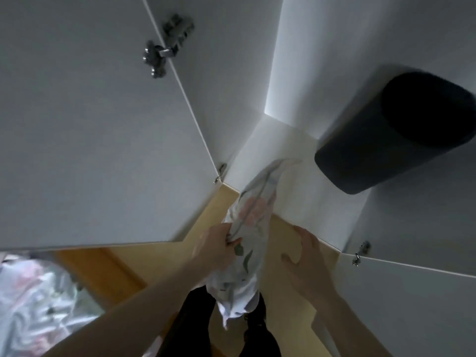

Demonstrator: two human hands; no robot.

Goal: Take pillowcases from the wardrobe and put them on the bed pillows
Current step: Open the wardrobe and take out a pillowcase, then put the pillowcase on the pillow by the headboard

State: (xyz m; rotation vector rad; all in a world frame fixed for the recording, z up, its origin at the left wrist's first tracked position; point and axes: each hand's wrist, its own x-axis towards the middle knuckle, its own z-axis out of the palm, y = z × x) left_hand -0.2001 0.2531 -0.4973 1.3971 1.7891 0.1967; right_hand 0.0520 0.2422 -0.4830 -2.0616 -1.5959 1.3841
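At the front edge of the wardrobe shelf [260, 150], the left hand [219, 248] has its grip clamped on a floral pillowcase [251, 228], thumb and fingers pinching a bunched fold of the cloth about halfway along its length. From that pinch the pillowcase runs two ways: its upper part lies up over the shelf's front edge and onto the white shelf floor, toward the back left corner, while its lower part hangs down past the shelf in front of the person's dark trousers [185, 323]. The cloth is white with pale pink flowers and grey-green leaves, and is gathered into a long twisted rope rather than spread flat.

Just beside it, to the right, the right hand [306, 258] has its grip apart: fingers are spread and relaxed, hovering by the shelf's front edge close to the pillowcase; whether the fingertips touch the edge is unclear.

On the shelf's right side a dark grey round bin [391, 132] lies tilted, its open mouth facing up and right. White wardrobe doors [90, 124] stand open on either side, with a metal hinge [164, 47] on the left door. Below lies a pale wooden floor [144, 256], and at the lower left a transparent bag of patterned bedding [33, 300] shows.
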